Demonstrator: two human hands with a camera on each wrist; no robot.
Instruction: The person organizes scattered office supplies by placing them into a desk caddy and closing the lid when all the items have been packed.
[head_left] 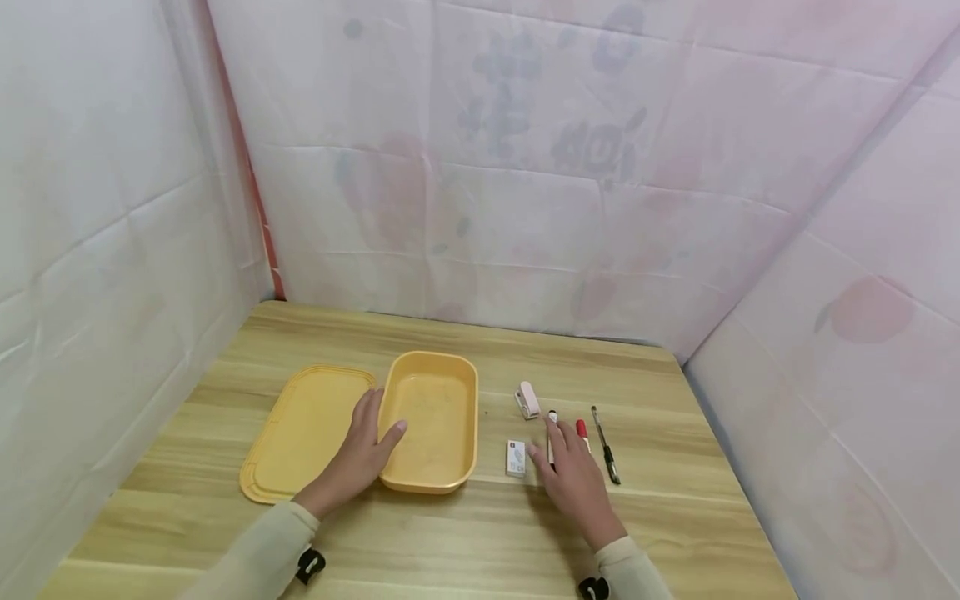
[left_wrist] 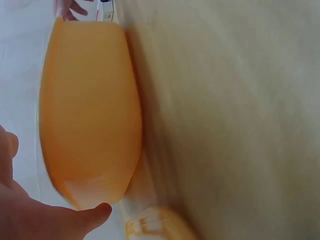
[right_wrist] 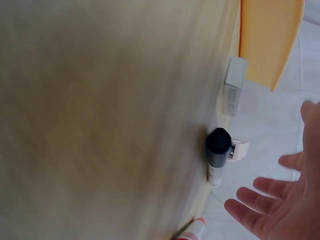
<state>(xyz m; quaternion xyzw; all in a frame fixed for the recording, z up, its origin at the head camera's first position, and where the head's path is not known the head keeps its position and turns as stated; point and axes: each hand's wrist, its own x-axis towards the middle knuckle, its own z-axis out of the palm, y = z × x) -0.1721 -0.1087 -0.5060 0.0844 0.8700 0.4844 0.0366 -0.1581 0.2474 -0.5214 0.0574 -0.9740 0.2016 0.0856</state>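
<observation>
My left hand (head_left: 352,457) is at the left side of a yellow plastic box (head_left: 442,417), fingers along its outer wall and thumb over the rim. In the left wrist view its thumb stretches past the near end of the box (left_wrist: 95,115). My right hand (head_left: 576,483) hovers over a black-capped marker (head_left: 551,450), fingers spread and holding nothing. The right wrist view shows that marker (right_wrist: 217,150) below the loose fingers. Just left of the right thumb lies a small white box (head_left: 516,458). A pink stapler (head_left: 528,400) sits beyond the fingertips.
A yellow lid (head_left: 307,433) lies flat at the left, beside the box. To the right of my right hand are a red-capped marker (head_left: 582,432) and a black pen (head_left: 606,450). Printed white sheets (head_left: 487,208) hang around the wooden table (head_left: 465,550).
</observation>
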